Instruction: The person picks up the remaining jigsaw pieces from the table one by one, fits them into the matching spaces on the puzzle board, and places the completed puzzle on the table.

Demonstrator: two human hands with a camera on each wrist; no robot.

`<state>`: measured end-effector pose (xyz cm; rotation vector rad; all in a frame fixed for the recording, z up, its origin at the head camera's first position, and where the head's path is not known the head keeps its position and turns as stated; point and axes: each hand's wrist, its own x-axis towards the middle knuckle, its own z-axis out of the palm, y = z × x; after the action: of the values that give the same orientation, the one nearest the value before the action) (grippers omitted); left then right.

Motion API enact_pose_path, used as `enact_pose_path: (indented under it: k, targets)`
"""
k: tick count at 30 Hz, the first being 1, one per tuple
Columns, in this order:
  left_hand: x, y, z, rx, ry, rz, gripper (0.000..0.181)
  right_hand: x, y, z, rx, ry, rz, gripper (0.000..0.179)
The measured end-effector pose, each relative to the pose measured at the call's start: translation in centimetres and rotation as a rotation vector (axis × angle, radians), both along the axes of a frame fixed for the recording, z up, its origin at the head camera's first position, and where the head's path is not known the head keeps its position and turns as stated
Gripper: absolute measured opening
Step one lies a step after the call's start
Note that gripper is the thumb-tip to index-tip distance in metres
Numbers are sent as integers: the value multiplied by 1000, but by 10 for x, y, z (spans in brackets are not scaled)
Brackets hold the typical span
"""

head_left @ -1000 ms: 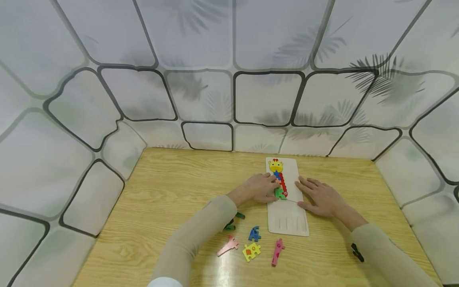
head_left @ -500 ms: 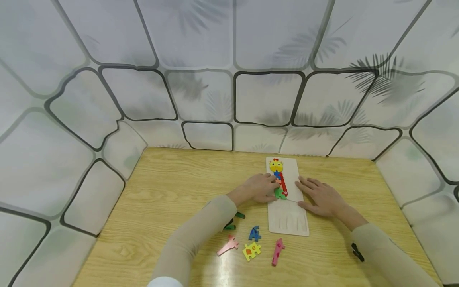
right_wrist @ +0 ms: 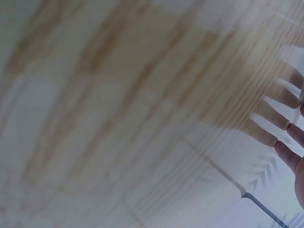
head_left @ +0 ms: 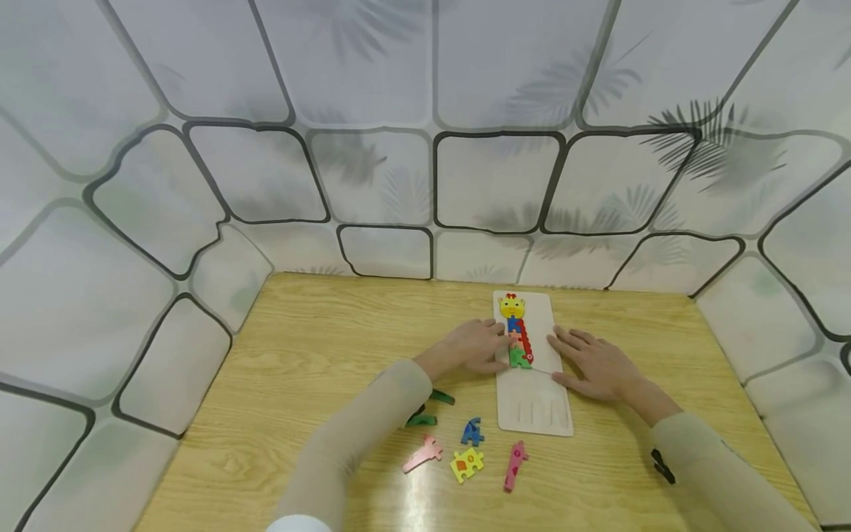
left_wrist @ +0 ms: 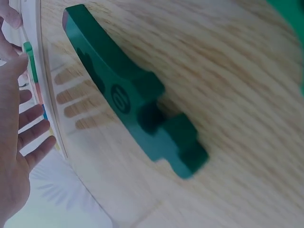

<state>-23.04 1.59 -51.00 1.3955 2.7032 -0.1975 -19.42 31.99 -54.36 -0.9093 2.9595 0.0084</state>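
A pale puzzle board (head_left: pixel 541 325) lies lengthwise on the table, with a yellow giraffe head (head_left: pixel 512 306) near its far end. Below the head run blue, orange and red pieces, then a green piece (head_left: pixel 521 359). My left hand (head_left: pixel 470 346) is at the board's left edge, its fingertips beside the coloured pieces; the left wrist view shows those fingers spread and fairly straight, holding nothing. On the board's right edge rest the outstretched fingers of my right hand (head_left: pixel 595 367). A dark green puzzle piece (left_wrist: pixel 126 92) looms large in the left wrist view.
Loose pieces lie near the board's front end: a blue one (head_left: pixel 473 431), a yellow one (head_left: pixel 467 465), a light pink one (head_left: pixel 422 454) and a deep pink one (head_left: pixel 515 466). Green pieces (head_left: pixel 442 397) are partly under the left forearm. A patterned wall (head_left: pixel 385 251) bounds the table's back.
My left hand has shifted slightly left, uncovering more of the blue and orange pieces and of the green pieces by its forearm. The right hand and the board stay put.
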Motion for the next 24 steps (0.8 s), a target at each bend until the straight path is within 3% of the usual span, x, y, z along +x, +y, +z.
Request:
enact_pose_path:
  k: [5, 11, 14, 20, 24]
  targets:
    - [0, -7, 0, -25, -3, 25, 58, -1, 1, 0, -3, 3, -2, 79]
    - [0, -16, 8, -23, -38, 59, 62, -2, 2, -1, 1, -8, -2, 79]
    - [1, -20, 9, -22, -45, 49, 61, -1, 1, 0, 9, -14, -3, 79]
    - [4, -27, 9, -39, 13, 0, 57, -1, 1, 0, 3, -12, -1, 79]
    - [9, -35, 7, -28, -1, -7, 55, -1, 1, -2, 4, -11, 3, 79]
